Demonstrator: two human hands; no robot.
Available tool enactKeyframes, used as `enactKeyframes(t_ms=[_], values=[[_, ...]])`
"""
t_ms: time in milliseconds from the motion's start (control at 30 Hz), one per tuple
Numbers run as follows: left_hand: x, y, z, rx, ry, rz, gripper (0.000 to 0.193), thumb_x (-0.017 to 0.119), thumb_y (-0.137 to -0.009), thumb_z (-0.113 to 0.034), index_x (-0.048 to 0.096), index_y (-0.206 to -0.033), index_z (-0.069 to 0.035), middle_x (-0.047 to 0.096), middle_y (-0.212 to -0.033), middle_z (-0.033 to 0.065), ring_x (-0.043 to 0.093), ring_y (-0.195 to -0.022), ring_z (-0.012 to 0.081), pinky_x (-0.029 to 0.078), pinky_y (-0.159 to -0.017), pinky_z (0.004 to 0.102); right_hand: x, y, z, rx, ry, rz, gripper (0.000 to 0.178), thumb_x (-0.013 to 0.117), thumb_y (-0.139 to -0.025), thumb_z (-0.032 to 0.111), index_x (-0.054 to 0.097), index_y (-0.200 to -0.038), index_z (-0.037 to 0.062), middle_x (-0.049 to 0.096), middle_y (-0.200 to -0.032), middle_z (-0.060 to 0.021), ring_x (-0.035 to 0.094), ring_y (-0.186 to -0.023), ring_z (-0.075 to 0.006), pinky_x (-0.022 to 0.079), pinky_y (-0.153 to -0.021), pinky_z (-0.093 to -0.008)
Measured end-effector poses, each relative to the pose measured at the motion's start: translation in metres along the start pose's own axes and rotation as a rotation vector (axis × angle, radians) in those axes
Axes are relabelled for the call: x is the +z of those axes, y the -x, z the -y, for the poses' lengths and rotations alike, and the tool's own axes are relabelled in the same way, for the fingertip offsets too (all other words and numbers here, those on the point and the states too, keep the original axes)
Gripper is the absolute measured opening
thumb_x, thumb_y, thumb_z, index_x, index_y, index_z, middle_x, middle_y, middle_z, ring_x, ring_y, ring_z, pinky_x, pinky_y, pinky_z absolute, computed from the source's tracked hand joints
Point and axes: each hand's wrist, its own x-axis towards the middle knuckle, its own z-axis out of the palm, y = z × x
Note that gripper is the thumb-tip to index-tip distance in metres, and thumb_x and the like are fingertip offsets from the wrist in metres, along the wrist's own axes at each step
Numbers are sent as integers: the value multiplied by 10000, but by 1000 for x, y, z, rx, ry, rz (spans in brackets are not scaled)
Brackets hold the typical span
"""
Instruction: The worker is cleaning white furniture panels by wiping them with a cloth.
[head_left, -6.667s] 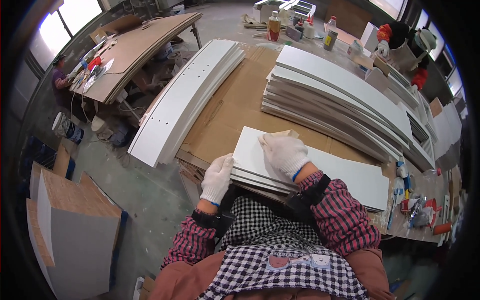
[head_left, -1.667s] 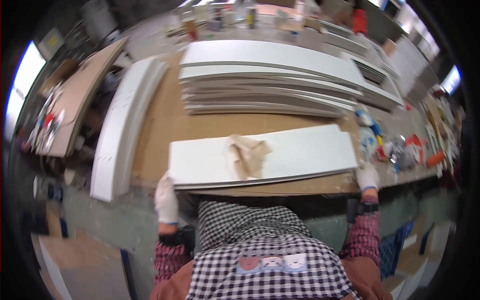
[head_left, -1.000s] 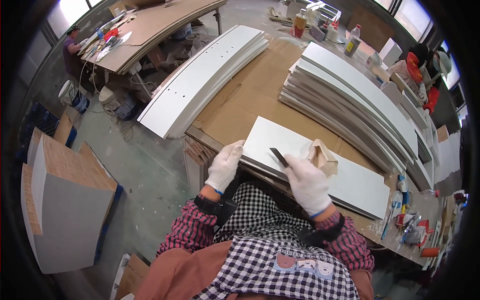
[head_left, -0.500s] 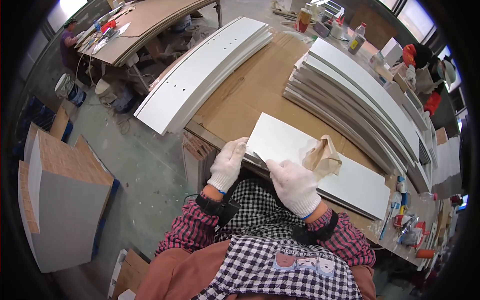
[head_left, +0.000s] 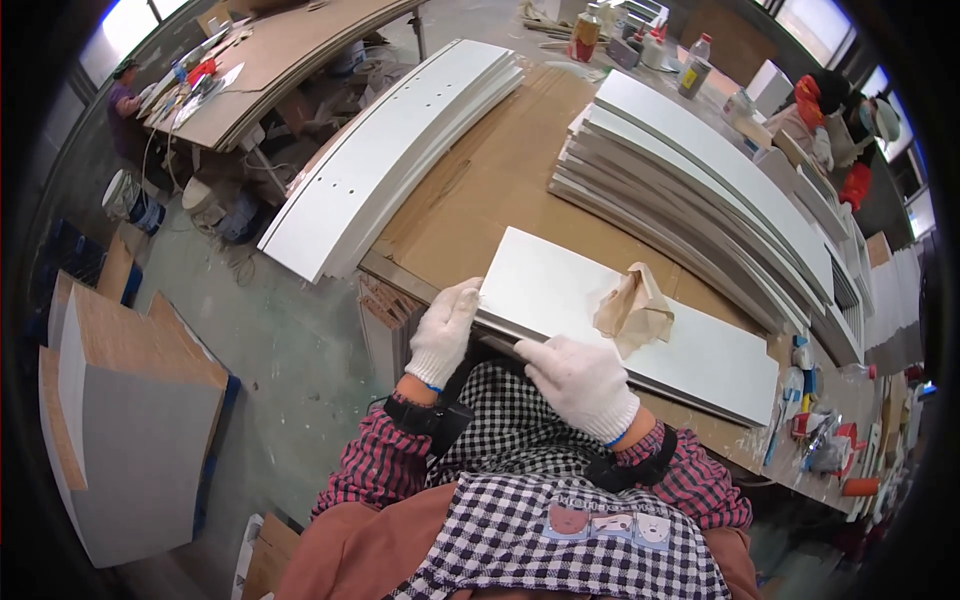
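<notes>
A long white panel [head_left: 560,283] lies flat along the near edge of the table. My left hand [head_left: 443,328], in a white knit glove, is closed around its left end, fingers pressed together at the corner. At the panel's front edge is my right hand [head_left: 582,385], gloved the same way. Its fingers are curled, with the tips against the edge; whatever they may hold is hidden. A crumpled, folded sheet of tan paper [head_left: 635,308] rests on top of the panel, beyond the right hand.
Brown cardboard [head_left: 478,200] covers the table. Stacked curved white boards [head_left: 400,140] stand at far left, another stack [head_left: 690,190] at far right. Brushes and small tools [head_left: 815,430] lie right, bottles [head_left: 692,68] at the back. Co-workers [head_left: 835,130] are behind. A grey box [head_left: 140,440] stands left.
My right hand has shifted slightly left and down along the front edge, its fingers drawing back from the panel's top. My left hand stays at the end. The view has shifted slightly.
</notes>
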Motion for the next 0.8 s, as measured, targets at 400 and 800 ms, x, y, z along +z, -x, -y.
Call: enactKeyframes(t_ms=[400,800], values=[[-6,3,2,11,126,23,478,578,-991,-206,459,-1347,91,552,-1314,152,535,-1180,191,418,-1025,307,-85,168,-119,946,-84,-639,197,642,-920,138,685,-1076,25,691,-950,-121,660,-845,-203,520,-771,-317],[-2,6,-14,19,-24,-71,371,496,-1021,-222,589,-1249,56,618,-1255,126,557,-1161,186,407,-1032,311,-97,292,-186,1371,500,-306,402,556,-889,209,598,-1282,136,649,-1125,-222,617,-1032,-404,477,-907,-470]])
